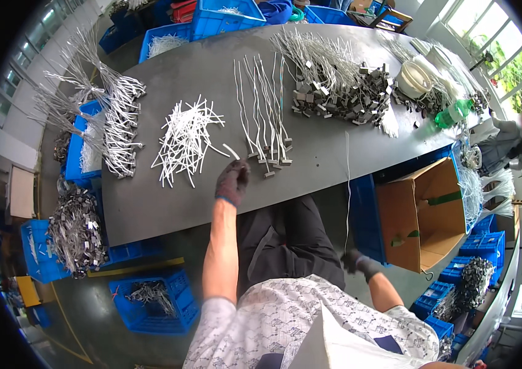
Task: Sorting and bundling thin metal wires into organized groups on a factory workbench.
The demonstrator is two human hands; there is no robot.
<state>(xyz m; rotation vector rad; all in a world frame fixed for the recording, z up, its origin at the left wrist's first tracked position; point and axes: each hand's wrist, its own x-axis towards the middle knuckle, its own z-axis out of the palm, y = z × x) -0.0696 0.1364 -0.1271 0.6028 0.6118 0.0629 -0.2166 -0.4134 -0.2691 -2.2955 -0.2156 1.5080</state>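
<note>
— We record a matt grey table top (168, 203), smooth; blue plastic crates (150, 304), ribbed.

— We add: dark knitted cloth glove on left hand (232, 182), white plastic ties (184, 141), brown cardboard box (423, 215), matt.

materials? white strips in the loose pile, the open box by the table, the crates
Loose pile of thin white strips: likely plastic, glossy, slightly curved. Open brown box: corrugated cardboard, matte, folded flaps. Blue lattice-walled crates: moulded plastic, by their uniform colour.
</note>
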